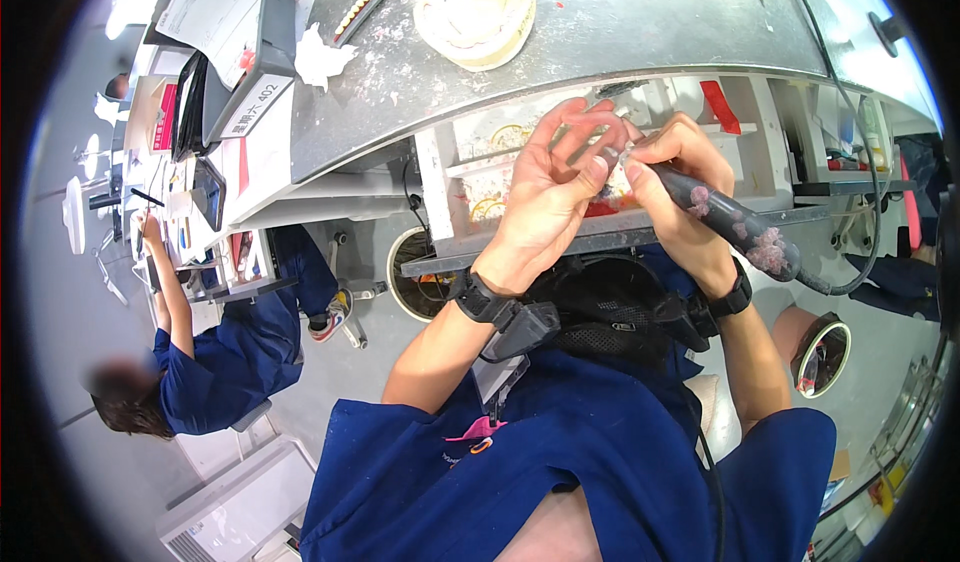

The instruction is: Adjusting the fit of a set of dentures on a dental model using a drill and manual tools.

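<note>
My left hand (545,197) is closed on a pale pink, translucent curved piece (604,122), which looks like a denture base; fingers cover part of it. My right hand (685,177) grips a black rotary handpiece (735,220) speckled with pink residue. Its tip points left at the pink piece, where the two hands meet; whether the tip touches it I cannot tell. Both hands are over an open white drawer (428,177) strewn with shavings and small items. Beyond the drawer, a cream plaster dental cast (490,40) stands on the dusty grey bench (610,37).
A strip of artificial teeth (364,10) and a crumpled white tissue (322,57) lie left of the cast. The handpiece's black cord (872,217) loops up at the right. Bins (392,272) (849,352) stand on the floor both sides. A co-worker (225,362) sits at the left.
</note>
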`<state>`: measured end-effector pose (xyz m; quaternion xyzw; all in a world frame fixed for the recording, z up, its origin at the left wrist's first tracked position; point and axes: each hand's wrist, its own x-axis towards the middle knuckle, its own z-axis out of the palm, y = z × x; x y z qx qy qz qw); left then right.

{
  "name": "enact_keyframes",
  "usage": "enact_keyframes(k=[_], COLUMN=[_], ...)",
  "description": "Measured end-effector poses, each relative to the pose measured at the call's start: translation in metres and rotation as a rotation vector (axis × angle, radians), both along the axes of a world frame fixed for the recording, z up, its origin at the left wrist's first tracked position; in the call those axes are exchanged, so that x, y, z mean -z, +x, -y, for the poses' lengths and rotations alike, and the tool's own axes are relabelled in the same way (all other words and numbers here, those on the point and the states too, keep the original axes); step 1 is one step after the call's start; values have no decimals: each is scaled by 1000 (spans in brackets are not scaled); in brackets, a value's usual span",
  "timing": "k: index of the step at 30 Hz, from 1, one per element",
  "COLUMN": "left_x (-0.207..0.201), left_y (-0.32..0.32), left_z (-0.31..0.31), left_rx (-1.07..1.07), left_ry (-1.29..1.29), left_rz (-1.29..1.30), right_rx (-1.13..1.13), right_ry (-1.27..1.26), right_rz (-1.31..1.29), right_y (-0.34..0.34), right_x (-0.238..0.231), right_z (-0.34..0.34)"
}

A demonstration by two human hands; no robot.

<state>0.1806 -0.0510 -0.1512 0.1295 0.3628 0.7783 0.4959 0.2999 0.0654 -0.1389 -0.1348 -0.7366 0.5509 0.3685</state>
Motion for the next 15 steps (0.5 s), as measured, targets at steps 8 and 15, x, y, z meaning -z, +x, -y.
enact_keyframes(k=[8, 15], left_x=[2, 2], left_y=[-1, -2], left_z=[1, 2], left_rx=[27, 38], left_ry=[6, -8], left_rz=[12, -17], right_rx=[75, -24], right_ry=[-135, 37], right_rz=[-32, -63], right_y=[-1, -1], right_x=[2, 4], right_z=[6, -2])
